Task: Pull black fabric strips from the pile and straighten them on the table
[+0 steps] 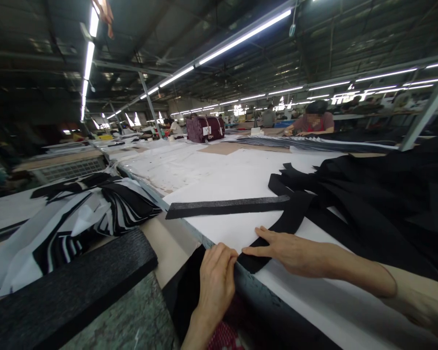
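My right hand [282,250] lies on a black fabric strip [292,216], its thumb and fingers spread, pressing the strip against the white sheet at the table edge. Just left of it, my left hand [217,274] is closed at the edge, fingertips pinched together. What sits between those fingertips is hidden. Dark cloth [188,277] shows beside and below my left hand. Farther up, a straight black strip with a greyish, speckled upper band [226,206] lies across the white sheet [222,231], its left end over the edge.
Loose black fabric pieces [379,194] are heaped at right. On the left stand a thick dark stack [105,267] and a fanned black-and-white pile [120,209]. A maroon bundle [205,129], layered grey sheets [314,142] and a co-worker [314,121] are farther back.
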`<state>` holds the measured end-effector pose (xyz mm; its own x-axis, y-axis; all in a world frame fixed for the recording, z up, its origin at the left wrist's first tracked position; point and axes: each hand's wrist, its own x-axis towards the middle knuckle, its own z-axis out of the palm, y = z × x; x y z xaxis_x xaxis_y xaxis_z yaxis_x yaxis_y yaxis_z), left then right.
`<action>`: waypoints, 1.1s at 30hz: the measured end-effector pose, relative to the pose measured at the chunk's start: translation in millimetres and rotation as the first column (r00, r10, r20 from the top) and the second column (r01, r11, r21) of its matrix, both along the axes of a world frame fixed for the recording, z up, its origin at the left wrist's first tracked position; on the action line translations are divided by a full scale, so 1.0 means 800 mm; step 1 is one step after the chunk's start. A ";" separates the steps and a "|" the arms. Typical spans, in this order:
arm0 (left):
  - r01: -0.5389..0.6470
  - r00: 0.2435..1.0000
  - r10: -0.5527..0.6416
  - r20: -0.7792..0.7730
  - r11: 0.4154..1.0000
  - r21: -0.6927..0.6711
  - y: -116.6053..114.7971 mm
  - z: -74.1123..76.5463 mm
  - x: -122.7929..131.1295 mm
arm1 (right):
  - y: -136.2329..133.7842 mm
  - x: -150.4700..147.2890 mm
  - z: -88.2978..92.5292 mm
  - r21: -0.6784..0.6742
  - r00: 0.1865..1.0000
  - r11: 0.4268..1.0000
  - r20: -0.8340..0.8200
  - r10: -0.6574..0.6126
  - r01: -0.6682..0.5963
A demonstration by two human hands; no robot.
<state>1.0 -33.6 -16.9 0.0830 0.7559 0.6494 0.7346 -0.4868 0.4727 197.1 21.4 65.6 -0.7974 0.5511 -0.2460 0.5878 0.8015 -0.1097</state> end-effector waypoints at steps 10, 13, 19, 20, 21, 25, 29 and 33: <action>0.013 0.993 -0.019 0.114 0.999 0.052 0.002 0.005 -0.039 | -0.011 -0.010 0.005 -0.013 0.999 1.000 -0.031 0.010 -0.010; 0.025 0.999 -0.026 0.020 0.998 0.054 0.035 0.023 -0.043 | -0.024 -0.006 0.024 -0.030 0.968 0.982 -0.176 0.181 -0.189; 0.068 0.922 -0.095 -0.375 0.994 -0.087 0.126 0.052 -0.002 | -0.011 -0.005 0.006 0.326 0.917 0.920 -0.392 -0.075 0.215; 0.062 0.895 -0.113 -0.431 0.990 -0.129 0.137 0.053 0.006 | -0.002 -0.001 -0.009 0.406 0.907 0.856 -0.391 -0.154 0.321; 0.053 0.873 -0.125 -0.471 0.985 -0.163 0.146 0.054 0.011 | 0.007 0.003 -0.025 0.459 0.895 0.789 -0.374 -0.245 0.408; -0.072 0.855 -0.046 -0.516 0.976 -0.206 0.168 0.049 -0.004 | 0.027 0.021 -0.063 0.364 0.894 0.822 -0.266 -0.360 0.439; -0.270 0.833 0.122 -0.540 0.941 -0.205 0.179 0.048 -0.056 | 0.014 0.023 -0.035 0.147 0.957 0.989 -0.288 0.037 0.006; -0.358 0.798 0.203 -0.568 0.917 -0.176 0.181 0.051 -0.080 | 0.010 0.024 -0.005 -0.032 0.924 0.981 -0.341 0.171 -0.193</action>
<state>-63.0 111.5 23.5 0.1101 0.9332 0.3420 0.9897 -0.1347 0.0490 216.6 29.2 61.7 -0.9245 0.3804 0.0229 0.3523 0.8761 -0.3293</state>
